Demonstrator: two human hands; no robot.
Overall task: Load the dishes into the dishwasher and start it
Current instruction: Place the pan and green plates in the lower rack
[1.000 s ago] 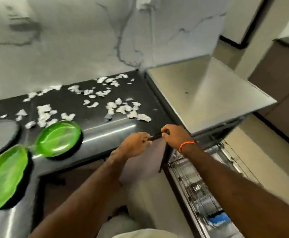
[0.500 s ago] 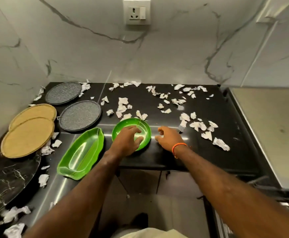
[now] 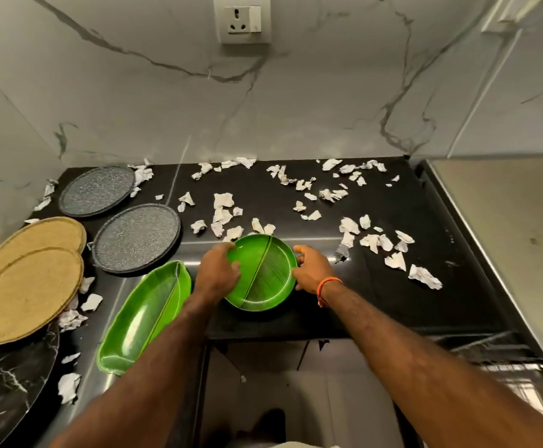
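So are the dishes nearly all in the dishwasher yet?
Not nearly. Both hands, left hand and right hand, grip the round green plate, just being picked up. Still on the counter: the oval green dish, two grey plates and two woven mats. Starting the machine comes last.

Round plate (image 3: 265, 274) showing bright green with a leaf-vein line across it, oval tray (image 3: 144, 316) near-left showing the same green leaf print. Two far-left plates (image 3: 97, 190) looking speckled dark grey, two left mats (image 3: 28, 295) looking tan and woven. Counter (image 3: 393, 286) showing glossy black under white paper scraps (image 3: 425, 277), wall (image 3: 296, 108) showing white marble with grey veins, wristband (image 3: 325, 283) showing orange.
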